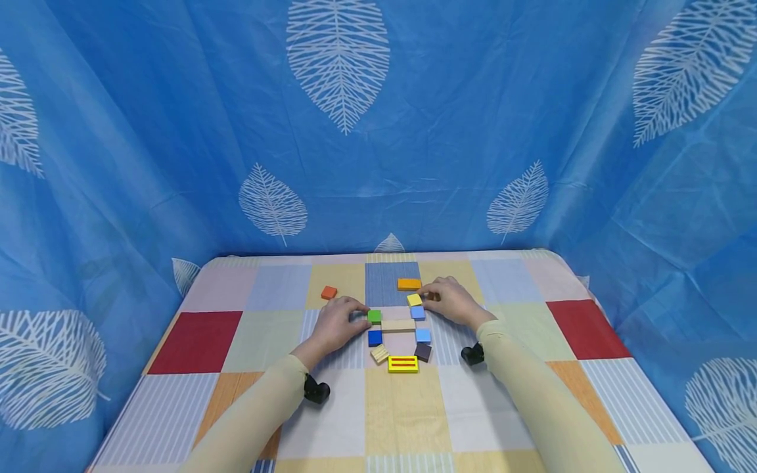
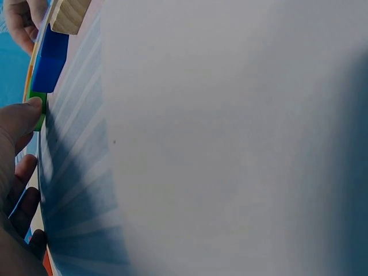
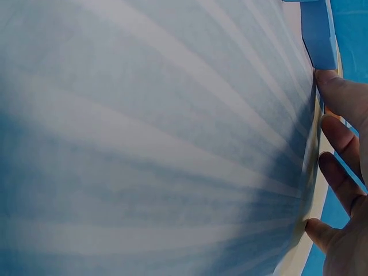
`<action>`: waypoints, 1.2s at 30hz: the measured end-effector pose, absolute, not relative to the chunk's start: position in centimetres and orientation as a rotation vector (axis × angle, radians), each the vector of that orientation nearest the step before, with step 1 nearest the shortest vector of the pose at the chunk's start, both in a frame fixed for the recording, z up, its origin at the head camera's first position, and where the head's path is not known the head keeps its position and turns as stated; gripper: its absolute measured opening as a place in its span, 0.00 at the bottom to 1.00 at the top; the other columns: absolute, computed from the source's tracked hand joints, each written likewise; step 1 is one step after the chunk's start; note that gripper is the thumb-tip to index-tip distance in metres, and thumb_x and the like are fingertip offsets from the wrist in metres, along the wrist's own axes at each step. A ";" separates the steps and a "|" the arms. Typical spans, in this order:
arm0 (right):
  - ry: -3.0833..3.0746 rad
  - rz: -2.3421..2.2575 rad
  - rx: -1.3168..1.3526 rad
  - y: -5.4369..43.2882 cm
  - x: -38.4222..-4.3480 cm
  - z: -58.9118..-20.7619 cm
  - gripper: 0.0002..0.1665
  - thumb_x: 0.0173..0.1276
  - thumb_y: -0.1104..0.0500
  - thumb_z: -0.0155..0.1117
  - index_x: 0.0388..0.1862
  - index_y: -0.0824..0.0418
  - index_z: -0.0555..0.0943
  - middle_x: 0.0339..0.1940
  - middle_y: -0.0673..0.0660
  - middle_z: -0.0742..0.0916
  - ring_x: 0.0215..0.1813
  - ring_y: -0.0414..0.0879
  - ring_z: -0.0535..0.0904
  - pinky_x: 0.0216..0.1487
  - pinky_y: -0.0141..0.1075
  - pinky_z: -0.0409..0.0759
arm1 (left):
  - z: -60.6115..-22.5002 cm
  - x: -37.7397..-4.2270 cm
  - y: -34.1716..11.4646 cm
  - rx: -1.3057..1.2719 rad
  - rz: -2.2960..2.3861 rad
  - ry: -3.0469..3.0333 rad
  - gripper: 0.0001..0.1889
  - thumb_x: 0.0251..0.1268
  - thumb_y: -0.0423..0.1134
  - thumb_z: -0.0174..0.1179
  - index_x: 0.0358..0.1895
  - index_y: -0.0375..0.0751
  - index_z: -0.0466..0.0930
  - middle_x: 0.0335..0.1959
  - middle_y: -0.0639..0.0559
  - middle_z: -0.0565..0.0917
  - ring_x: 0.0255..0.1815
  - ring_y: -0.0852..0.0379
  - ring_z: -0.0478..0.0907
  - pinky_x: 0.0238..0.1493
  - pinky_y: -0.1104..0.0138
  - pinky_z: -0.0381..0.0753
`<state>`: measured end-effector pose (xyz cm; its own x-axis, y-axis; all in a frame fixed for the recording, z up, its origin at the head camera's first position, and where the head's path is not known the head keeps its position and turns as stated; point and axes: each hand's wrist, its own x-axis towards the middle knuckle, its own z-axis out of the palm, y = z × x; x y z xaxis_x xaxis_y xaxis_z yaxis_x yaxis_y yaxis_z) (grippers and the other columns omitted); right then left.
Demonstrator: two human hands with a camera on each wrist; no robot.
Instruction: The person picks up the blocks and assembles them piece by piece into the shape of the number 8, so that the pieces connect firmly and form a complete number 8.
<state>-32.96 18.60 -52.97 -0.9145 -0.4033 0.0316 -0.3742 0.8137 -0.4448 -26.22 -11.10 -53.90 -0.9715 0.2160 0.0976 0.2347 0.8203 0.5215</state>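
Observation:
My left hand [image 1: 338,323] pinches a green block [image 1: 374,316] at its left side, thumb in front and index finger behind. In the left wrist view the thumb lies on the green block [image 2: 38,109], next to a dark blue block [image 2: 50,60]. On the other side, my right hand [image 1: 454,301] has its thumb and index finger at the edges of a yellow block [image 1: 414,300], which sits tilted just behind a blue block [image 1: 418,313]. The right wrist view hides that yellow block behind the thumb. Between the two sides lies a long plain wooden block [image 1: 398,326].
Nearer me are a light blue block [image 1: 422,336], a dark block [image 1: 422,353], a small wooden block [image 1: 380,354] and a yellow block with red stripes [image 1: 403,364]. An orange block [image 1: 409,284] lies behind, a red-orange one [image 1: 328,292] at left, on the patchwork cloth [image 1: 408,420].

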 end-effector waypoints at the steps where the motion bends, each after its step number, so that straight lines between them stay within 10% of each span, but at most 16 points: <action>1: 2.933 -0.696 -0.638 18.6 -33.0 -53.0 0.17 0.72 0.53 0.70 0.58 0.51 0.87 0.39 0.47 0.81 0.47 0.48 0.70 0.47 0.42 0.70 | -53.9 -26.2 -11.1 -0.372 -0.857 -2.960 0.18 0.67 0.51 0.69 0.56 0.51 0.87 0.62 0.49 0.80 0.67 0.45 0.71 0.70 0.47 0.64; 36: 2.922 -0.709 -0.650 18.9 -32.9 -53.1 0.17 0.73 0.52 0.69 0.59 0.49 0.86 0.40 0.46 0.81 0.46 0.47 0.71 0.47 0.41 0.71 | -54.0 -26.0 -10.8 -0.340 -0.851 -2.964 0.18 0.67 0.51 0.68 0.56 0.51 0.87 0.62 0.49 0.80 0.67 0.46 0.71 0.70 0.48 0.65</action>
